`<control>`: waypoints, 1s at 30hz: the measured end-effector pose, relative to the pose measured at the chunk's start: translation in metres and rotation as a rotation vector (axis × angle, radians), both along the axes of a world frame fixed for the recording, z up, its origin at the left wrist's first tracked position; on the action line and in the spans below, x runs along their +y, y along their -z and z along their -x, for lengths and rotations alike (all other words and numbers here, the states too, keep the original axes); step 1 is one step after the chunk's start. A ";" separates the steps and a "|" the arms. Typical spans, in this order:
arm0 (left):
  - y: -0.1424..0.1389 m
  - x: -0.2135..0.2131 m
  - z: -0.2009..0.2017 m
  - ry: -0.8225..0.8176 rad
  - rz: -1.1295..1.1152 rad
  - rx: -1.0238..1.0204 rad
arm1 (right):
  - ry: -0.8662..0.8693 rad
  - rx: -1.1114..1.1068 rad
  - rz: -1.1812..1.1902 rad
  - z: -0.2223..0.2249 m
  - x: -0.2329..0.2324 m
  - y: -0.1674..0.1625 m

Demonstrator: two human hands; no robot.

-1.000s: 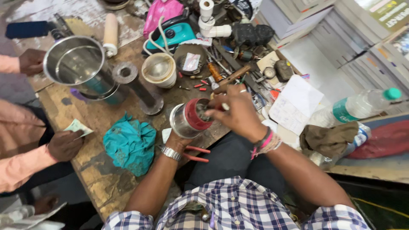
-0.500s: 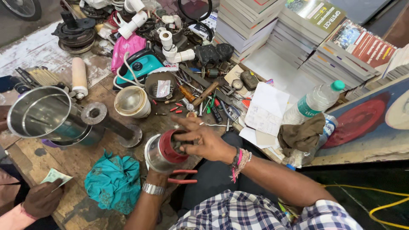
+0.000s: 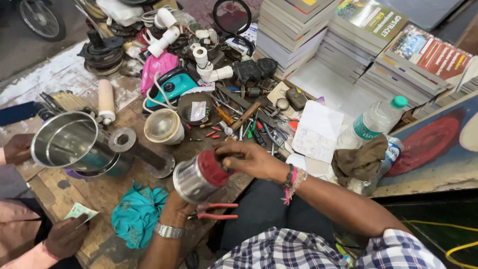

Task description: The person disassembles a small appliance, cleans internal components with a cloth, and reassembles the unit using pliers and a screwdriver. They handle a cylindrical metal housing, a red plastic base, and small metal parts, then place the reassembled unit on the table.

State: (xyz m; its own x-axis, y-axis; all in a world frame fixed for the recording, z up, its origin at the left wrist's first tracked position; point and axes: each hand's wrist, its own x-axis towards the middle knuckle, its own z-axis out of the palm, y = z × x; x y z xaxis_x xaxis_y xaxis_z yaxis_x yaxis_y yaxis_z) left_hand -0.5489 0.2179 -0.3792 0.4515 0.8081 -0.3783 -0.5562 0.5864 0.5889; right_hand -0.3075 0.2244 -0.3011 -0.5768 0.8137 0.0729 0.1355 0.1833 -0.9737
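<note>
My left hand grips a shiny steel jar from below, tilted on its side over the workbench edge. The jar has a red round part at its end. My right hand is closed on that red end, fingers pinched at it; whether a small tool is in the fingers I cannot tell. A metal watch sits on my left wrist and coloured bands on my right. Red-handled pliers lie just under the jar on my lap side.
A worn wooden bench holds a large steel pot, a cream cup, a teal cloth, scattered tools and a water bottle. Book stacks stand right. Another person's hand holds a banknote lower left.
The view has swung left and nearer, so the bench sits lower right in frame. My hands still hold the jar; it has tipped further onto its side.
</note>
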 end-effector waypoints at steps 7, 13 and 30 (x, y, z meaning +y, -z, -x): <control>0.061 -0.003 0.022 -0.005 -0.576 0.267 | -0.154 -0.400 -0.568 -0.014 -0.026 -0.029; 0.070 -0.007 0.022 -0.125 -0.696 0.430 | 0.108 -0.354 -0.198 0.000 -0.031 -0.032; 0.097 -0.002 0.017 -0.207 -0.641 0.434 | 0.040 -0.167 -0.299 -0.004 -0.023 -0.029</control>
State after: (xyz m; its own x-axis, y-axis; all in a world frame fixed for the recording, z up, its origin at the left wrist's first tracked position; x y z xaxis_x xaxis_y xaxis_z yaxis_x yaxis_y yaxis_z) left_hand -0.5658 0.2155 -0.4767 0.1876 0.9789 0.0805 -0.2609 -0.0294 0.9649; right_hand -0.3032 0.2015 -0.2718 -0.5686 0.7929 0.2189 0.3016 0.4485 -0.8414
